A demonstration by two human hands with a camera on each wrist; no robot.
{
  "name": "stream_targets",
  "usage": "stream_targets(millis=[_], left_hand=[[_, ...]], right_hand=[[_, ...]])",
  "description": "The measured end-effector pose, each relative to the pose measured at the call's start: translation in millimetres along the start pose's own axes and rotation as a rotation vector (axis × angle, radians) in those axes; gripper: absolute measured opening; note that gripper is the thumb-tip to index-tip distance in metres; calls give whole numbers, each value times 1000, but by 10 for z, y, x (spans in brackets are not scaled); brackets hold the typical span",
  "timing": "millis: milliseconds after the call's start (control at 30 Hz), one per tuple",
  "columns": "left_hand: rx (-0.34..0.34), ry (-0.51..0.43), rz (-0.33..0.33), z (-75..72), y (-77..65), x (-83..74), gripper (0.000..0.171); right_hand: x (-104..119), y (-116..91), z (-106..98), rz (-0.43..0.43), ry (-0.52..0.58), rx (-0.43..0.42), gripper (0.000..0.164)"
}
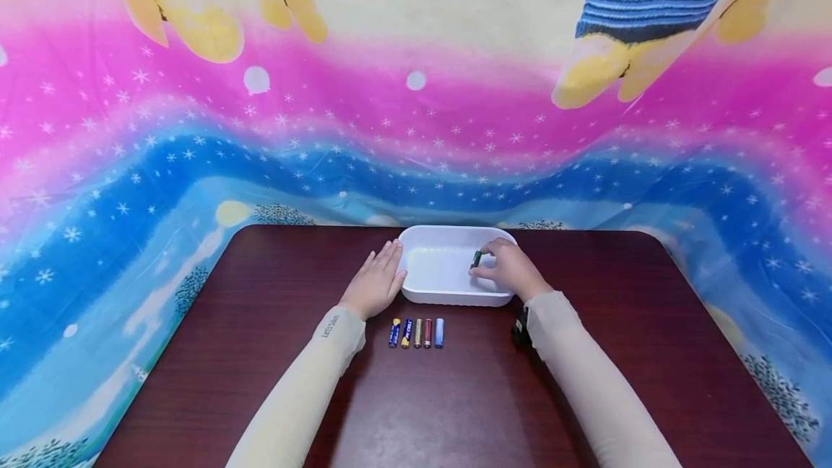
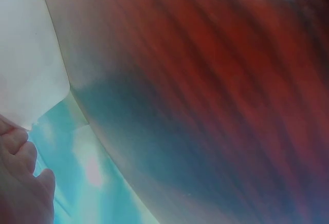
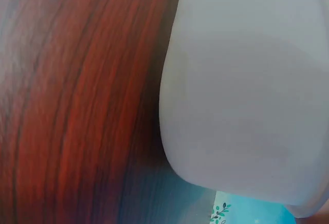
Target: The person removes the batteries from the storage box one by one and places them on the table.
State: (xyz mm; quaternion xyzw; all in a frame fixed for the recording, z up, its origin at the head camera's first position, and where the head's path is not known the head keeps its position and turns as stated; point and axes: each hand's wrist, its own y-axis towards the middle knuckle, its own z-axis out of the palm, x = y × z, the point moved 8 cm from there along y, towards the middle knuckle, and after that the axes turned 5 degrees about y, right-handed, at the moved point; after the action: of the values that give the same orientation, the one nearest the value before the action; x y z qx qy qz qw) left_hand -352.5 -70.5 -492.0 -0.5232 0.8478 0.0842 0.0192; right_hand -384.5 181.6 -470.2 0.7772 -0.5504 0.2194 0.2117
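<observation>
A dark green battery (image 1: 477, 259) is pinched between the thumb and fingers of my right hand (image 1: 510, 266), over the right part of a white plastic tray (image 1: 455, 298). My left hand (image 1: 373, 286) rests against the tray's left end with its fingers straight. In front of the tray, several batteries lie side by side: two blue-and-yellow batteries (image 1: 394, 333), a gold battery (image 1: 418, 333), a red battery (image 1: 427, 333) and a light blue battery (image 1: 439, 333). The left wrist view shows my fingers at the tray's wall (image 2: 31, 54); in the right wrist view the tray's side fills the right half.
The dark red-brown wooden table (image 1: 260, 352) ends just behind the tray. A printed cloth (image 1: 416, 114) with snowflakes and cartoon figures hangs behind and beside it. A black strap device (image 1: 520, 327) sits at my right wrist.
</observation>
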Motion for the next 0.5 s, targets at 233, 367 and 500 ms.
stream_targets(millis=[233, 367, 500], left_hand=[[13, -4, -5, -11, 2, 1, 64], [18, -4, -10, -9, 7, 4, 65], [15, -6, -10, -11, 8, 4, 64]], right_hand=[[51, -59, -25, -16, 72, -42, 45], [77, -114, -32, -11, 132, -66, 49], [92, -162, -31, -15, 149, -93, 52]])
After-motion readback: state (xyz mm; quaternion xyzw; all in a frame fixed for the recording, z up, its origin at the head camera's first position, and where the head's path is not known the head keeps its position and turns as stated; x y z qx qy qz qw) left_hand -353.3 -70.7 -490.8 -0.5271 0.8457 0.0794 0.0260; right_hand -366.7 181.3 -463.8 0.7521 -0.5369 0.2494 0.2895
